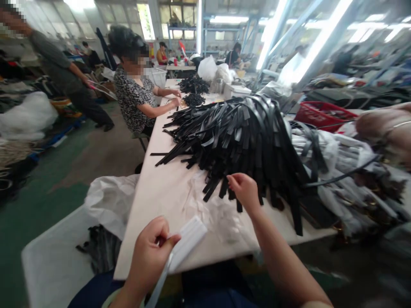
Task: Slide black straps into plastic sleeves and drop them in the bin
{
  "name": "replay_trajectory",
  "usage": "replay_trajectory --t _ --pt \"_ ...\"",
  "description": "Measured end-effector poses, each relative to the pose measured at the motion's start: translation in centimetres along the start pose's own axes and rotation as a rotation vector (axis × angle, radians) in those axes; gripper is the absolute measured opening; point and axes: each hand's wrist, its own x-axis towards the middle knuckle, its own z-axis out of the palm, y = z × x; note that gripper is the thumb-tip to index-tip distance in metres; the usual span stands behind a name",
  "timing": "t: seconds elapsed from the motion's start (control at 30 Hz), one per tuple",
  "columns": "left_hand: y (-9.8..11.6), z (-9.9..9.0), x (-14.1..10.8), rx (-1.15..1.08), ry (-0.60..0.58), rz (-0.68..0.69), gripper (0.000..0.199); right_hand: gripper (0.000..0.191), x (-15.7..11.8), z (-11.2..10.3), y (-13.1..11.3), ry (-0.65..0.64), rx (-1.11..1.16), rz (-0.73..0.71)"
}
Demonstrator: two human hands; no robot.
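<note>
My left hand point(153, 246) is closed in front of the table's near edge, its thumb and fingers pinching a pale strip point(162, 278) that hangs down toward my lap. Just beyond the fingertips lies a flat white piece point(191, 239); whether it is joined to the strip is unclear. My right hand point(244, 191) is at the near edge of a big heap of black strips point(237, 132), fingers pinched together. What its fingertips hold, if anything, is too small to make out. Thin clear plastic point(224, 220) lies on the pale table point(144, 205) between my hands.
A person point(135, 94) sits at the table's left side, hands near small black pieces point(193, 100). Another person point(64, 68) stands farther left. A white-covered surface point(54, 256) with dark strips point(101, 248) is at lower left. Wrapped bundles point(343, 167) and a red bag point(321, 115) lie right.
</note>
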Motion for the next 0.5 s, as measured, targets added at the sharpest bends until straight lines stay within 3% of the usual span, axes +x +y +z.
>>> replay_trajectory --t 0.07,0.17,0.3,0.5 --pt "-0.5 0.0 0.5 0.021 -0.012 0.017 0.035 0.043 4.4 -2.9 2.5 0.18 -0.143 0.084" --pt "-1.1 0.3 1.2 0.028 -0.04 0.027 0.035 0.037 8.2 -5.1 4.8 0.255 -0.294 0.159" --pt "-1.6 0.8 1.8 0.022 -0.085 0.019 0.035 0.036 9.1 -4.2 5.6 0.27 -0.421 0.195" --pt "-2.0 1.2 2.3 -0.039 -0.136 -0.014 0.033 0.036 8.6 -2.5 5.0 0.153 -0.536 0.175"
